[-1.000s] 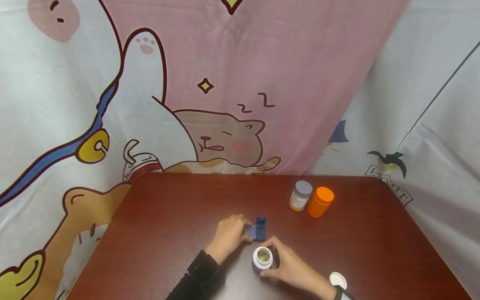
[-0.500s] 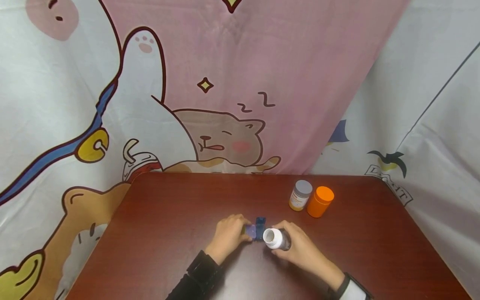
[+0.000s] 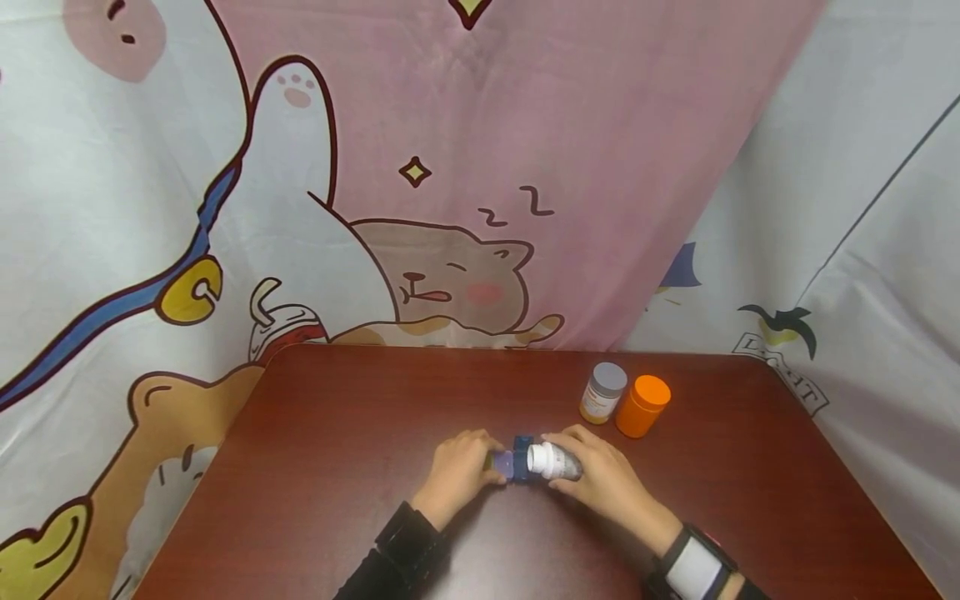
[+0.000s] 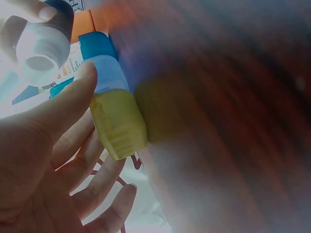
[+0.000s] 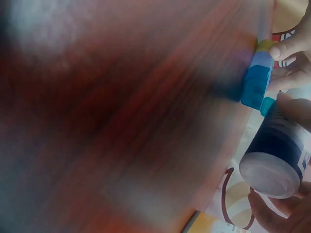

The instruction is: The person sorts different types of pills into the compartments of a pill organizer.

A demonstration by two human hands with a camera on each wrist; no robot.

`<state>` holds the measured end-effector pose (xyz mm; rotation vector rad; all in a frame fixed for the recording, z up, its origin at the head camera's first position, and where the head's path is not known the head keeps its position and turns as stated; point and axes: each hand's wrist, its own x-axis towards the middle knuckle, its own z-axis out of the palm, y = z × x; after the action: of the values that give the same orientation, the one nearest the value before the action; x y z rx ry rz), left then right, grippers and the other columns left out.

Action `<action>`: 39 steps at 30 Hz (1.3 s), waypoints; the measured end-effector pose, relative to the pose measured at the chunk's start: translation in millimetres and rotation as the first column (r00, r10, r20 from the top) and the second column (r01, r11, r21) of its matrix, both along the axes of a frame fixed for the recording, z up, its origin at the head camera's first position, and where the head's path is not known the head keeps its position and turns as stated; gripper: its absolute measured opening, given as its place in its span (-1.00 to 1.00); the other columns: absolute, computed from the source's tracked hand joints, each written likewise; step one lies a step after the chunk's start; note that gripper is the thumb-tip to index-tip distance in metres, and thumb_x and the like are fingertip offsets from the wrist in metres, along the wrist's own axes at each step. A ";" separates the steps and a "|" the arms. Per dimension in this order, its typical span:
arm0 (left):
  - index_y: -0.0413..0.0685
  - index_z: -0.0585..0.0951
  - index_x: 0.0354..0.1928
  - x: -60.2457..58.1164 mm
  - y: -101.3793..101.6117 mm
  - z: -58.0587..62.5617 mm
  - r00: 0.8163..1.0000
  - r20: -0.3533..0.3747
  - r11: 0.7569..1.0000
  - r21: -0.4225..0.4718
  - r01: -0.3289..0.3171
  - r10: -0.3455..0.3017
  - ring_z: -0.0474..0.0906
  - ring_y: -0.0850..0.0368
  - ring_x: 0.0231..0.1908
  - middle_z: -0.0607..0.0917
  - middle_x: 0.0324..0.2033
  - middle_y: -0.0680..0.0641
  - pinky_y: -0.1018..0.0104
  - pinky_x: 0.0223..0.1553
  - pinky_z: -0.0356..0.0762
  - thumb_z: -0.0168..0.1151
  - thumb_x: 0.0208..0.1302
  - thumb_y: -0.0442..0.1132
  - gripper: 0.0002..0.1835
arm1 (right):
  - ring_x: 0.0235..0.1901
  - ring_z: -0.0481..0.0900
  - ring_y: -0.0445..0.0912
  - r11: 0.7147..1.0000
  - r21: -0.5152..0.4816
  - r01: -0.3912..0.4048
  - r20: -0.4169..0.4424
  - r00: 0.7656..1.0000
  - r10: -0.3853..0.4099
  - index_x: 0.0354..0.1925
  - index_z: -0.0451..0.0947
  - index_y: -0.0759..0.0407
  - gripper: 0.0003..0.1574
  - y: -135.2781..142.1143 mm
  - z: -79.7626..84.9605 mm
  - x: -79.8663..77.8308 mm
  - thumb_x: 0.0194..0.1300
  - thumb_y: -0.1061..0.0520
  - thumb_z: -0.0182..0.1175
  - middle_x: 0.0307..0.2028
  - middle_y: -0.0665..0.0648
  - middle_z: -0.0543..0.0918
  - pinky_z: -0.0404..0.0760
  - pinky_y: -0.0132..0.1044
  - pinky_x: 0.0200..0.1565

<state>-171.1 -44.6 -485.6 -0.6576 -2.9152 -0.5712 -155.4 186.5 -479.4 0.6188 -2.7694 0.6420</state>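
A small pill organizer (image 3: 521, 467) lies on the table, its compartments yellow, purple and blue. The blue compartment (image 5: 256, 86) has its lid (image 5: 267, 105) flipped up. My left hand (image 3: 459, 468) pinches the organizer at the yellow and purple end, thumb on top in the left wrist view. My right hand (image 3: 603, 477) grips a pill bottle (image 3: 555, 461) with a white neck and dark body. The bottle is uncapped and tipped on its side, its mouth pointing left over the blue compartment. Its white base (image 5: 270, 175) faces the right wrist camera.
Behind my right hand stand a grey-lidded bottle (image 3: 603, 392) with a white label and an orange bottle (image 3: 642, 407), side by side. The dark red table (image 3: 360, 400) ends at a cartoon-printed curtain (image 3: 615, 167).
My right hand has carried the bottle up and right from nearly upright in front of the organizer, and tilted it toward the blue compartment. The left hand has stayed in place.
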 end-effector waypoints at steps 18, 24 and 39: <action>0.13 0.74 -0.20 -0.5 0.8 -1.3 1.000 -0.029 1.000 -0.009 0.009 -0.009 0.60 0.14 -0.27 0.76 -0.32 0.09 0.18 -0.30 0.63 0.46 -0.25 0.05 -0.55 | -0.30 0.52 -0.17 0.994 0.099 -0.041 -0.104 0.993 0.051 -0.14 0.58 -0.07 -0.31 -1.4 4.6 -5.2 -0.37 -0.13 0.52 -0.23 -0.07 0.67 0.59 -0.15 -0.26; 0.13 0.74 -0.18 -0.3 0.8 -2.3 0.999 -0.032 1.000 -0.018 0.011 -0.012 0.59 0.16 -0.29 0.75 -0.33 0.10 0.21 -0.31 0.62 0.45 -0.25 0.06 -0.54 | -0.26 0.54 -0.14 0.993 0.113 -0.041 -0.117 0.992 0.055 -0.14 0.60 -0.05 -0.31 -1.7 4.6 -6.1 -0.37 -0.13 0.52 -0.22 -0.06 0.67 0.60 -0.11 -0.21; 0.12 0.74 -0.18 -0.3 0.2 -0.3 1.000 -0.021 1.000 -0.024 0.005 -0.006 0.58 0.16 -0.30 0.75 -0.33 0.09 0.23 -0.34 0.61 0.45 -0.24 0.06 -0.54 | -0.21 0.54 -0.11 0.980 0.183 -0.073 -0.173 0.979 0.105 -0.12 0.62 -0.02 -0.30 -5.0 10.8 -7.9 -0.36 -0.10 0.51 -0.20 -0.02 0.68 0.58 -0.11 -0.13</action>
<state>-171.5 -44.3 -486.0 -0.6709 -2.9057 -0.5269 -163.4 181.6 -468.6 0.8001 -2.6560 0.3393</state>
